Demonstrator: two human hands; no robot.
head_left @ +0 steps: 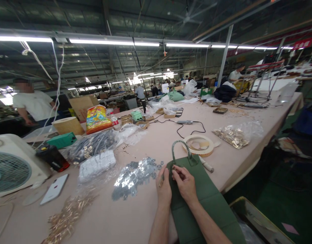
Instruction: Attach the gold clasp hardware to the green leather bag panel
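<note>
A dark green bag panel (pixel 209 203) with a rolled handle (pixel 174 149) lies at the table's near edge, running down toward me. My left hand (pixel 164 189) grips the panel's left edge below the handle, and a small gold-coloured metal piece (pixel 161 183) shows at its fingers. Over the panel, my right hand (pixel 186 184) is closed in a pinch near the handle's base. A tiny gold-coloured metal fitting (pixel 173 167) shows at its fingertips, partly hidden by them. Silver metal plates (pixel 135 176) lie in a loose pile left of my hands.
Beyond the panel are tape rolls (pixel 199 145), a corded hand tool (pixel 185 122) and a bag of gold-coloured hardware (pixel 232 135). Gold-coloured parts (pixel 69 217), a phone (pixel 54 189) and a fan (pixel 16 166) sit at left. A person (pixel 35 103) stands beyond the table.
</note>
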